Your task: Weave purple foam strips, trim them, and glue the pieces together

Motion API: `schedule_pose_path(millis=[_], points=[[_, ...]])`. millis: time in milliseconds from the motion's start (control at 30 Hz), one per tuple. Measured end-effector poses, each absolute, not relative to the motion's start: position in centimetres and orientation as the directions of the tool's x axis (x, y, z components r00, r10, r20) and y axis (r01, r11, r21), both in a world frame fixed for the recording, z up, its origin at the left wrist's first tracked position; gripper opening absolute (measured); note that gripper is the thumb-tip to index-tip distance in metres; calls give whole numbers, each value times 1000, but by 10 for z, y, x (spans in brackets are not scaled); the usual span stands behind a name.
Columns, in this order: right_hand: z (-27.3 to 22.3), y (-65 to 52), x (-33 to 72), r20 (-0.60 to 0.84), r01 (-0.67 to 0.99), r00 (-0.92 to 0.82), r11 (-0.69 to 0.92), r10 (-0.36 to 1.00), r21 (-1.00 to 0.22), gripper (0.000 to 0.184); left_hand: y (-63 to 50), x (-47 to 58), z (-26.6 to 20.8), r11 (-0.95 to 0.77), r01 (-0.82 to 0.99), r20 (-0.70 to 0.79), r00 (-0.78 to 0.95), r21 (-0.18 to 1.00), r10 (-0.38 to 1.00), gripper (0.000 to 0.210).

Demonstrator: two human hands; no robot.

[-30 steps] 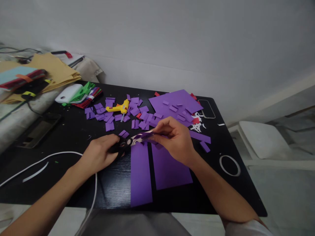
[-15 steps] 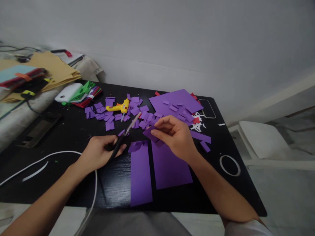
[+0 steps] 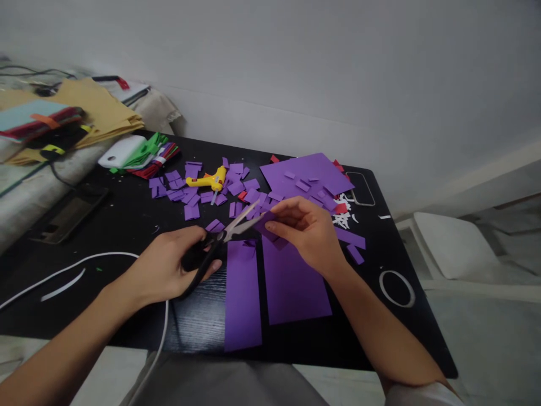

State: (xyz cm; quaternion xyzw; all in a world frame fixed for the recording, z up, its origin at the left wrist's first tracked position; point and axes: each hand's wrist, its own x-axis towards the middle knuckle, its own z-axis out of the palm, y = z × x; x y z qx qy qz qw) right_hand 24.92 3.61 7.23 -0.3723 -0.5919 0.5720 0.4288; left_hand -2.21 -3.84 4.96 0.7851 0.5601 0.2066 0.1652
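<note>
My left hand (image 3: 169, 265) is closed around the black handles of a pair of scissors (image 3: 220, 235), whose blades stand apart and point up to the right. Between the thumb and fingers of my right hand (image 3: 306, 231) is a small piece of purple paper (image 3: 264, 223). One blade reaches the left edge of that piece. Below my hands lie a long purple paper strip (image 3: 243, 304) and a wider purple sheet (image 3: 296, 287). Many small folded purple pieces (image 3: 192, 211) are scattered behind, around a yellow glue gun (image 3: 209, 179).
A large purple sheet (image 3: 304, 169) with small pieces on it lies at the back, beside white paper scraps (image 3: 343, 217). On the right is a tape roll (image 3: 396, 288). A white cable (image 3: 166, 316) crosses the left side. Coloured paper bundles (image 3: 146, 155) and brown envelopes (image 3: 99, 110) sit at left.
The scissors have opened, and their blades have moved right to the purple piece in my right hand. The view has shifted slightly.
</note>
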Motion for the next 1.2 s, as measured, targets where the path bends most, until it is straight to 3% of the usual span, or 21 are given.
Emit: schedule_pose_path(millis=[233,533,1200], points=[[69,37,249,89,-43,-326,79,941,-996,30,-41,-22,48,-380,855,148,349,354,925,32],[68,36,249,98,-69,-335,80,937,-994,30,-37,-20,47,-351,841,127,329,412,936,31],[69,35,248,111,-63,-320,96,941,-993,27,-38,-19,42,-358,845,121,339,396,933,29]])
